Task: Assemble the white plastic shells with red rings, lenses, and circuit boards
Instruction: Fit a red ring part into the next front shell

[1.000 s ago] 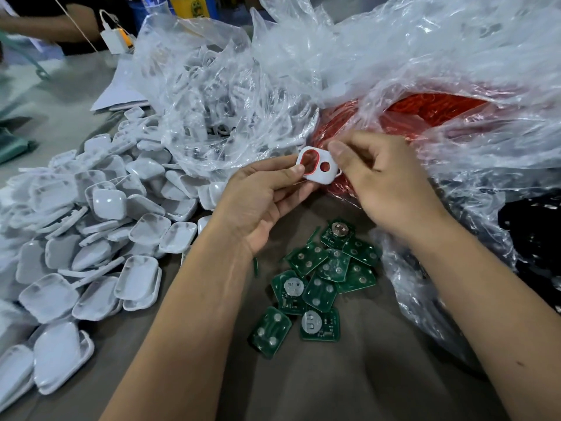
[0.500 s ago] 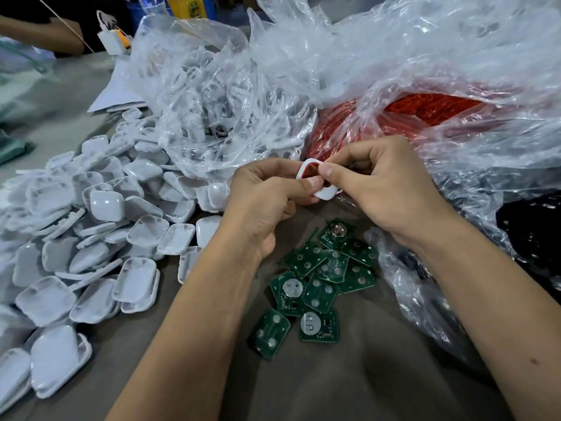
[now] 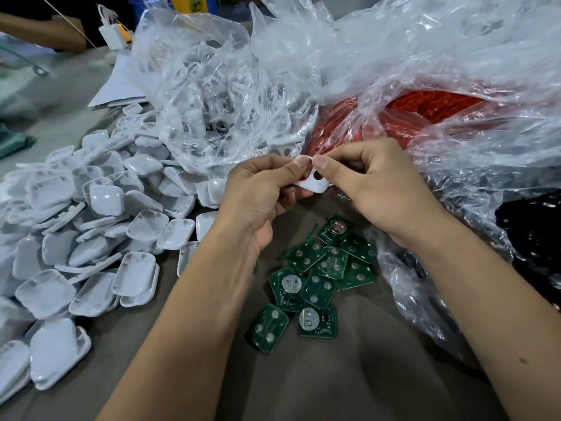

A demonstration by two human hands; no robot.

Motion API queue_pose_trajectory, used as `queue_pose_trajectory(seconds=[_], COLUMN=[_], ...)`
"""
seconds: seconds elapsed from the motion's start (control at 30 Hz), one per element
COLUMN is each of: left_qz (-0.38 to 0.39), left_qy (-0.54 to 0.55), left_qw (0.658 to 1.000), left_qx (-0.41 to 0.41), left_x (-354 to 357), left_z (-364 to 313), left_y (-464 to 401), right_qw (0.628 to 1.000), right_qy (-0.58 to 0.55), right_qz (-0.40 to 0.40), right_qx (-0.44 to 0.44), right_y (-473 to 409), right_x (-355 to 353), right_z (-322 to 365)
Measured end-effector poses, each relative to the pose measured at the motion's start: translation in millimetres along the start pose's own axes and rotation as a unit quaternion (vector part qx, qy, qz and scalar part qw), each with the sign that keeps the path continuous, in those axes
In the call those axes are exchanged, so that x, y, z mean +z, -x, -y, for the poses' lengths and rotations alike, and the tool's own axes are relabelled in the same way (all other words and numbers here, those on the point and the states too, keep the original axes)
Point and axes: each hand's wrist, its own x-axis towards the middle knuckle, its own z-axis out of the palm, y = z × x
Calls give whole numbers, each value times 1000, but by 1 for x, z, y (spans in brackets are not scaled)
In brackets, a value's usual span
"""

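Note:
Both hands hold one white plastic shell [image 3: 315, 185] with red-lined holes, just above the table's middle. My left hand [image 3: 261, 192] grips its left side, thumb pressed on the top. My right hand [image 3: 376, 183] pinches its right side, thumb tip meeting the left thumb. Much of the shell is hidden by the fingers. Several green circuit boards [image 3: 315, 275] lie loose on the table below the hands. A clear bag of red rings [image 3: 425, 113] sits right behind the hands. Whether a lens sits in the shell cannot be told.
A big heap of white shell halves [image 3: 91, 232] covers the table's left. A clear bag of white parts [image 3: 218, 110] stands behind it. Black parts in plastic [image 3: 531, 238] lie at the right edge. Another person's arm [image 3: 42, 31] rests at the far left.
The shell, first held up face-on, has been tipped and drawn in between both hands. Both thumbs have closed over its top and now meet there.

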Motion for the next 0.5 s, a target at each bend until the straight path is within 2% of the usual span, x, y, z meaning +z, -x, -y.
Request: queue_pose_trajectory(seconds=[0.17,0.27,0.37,0.5], left_qz=[-7,-4,-12,39], left_qy=[6,-59,-233,-335], left_qw=[1000,994,948,887], left_qx=[8,88,218,317], left_x=[3,2,-2,0], left_z=[4,6,9,13], left_y=[-2,-2,-4,-1], right_qw=[999,998,995,988], right_qy=[-41,-52,-54,-105], right_qz=[-5,-36,-81,-112], right_qx=[5,-1,4,22], right_y=[0,-1,-4,-5], right_x=[-1,-1,0,-3], right_z=[0,-2,-6,-5])
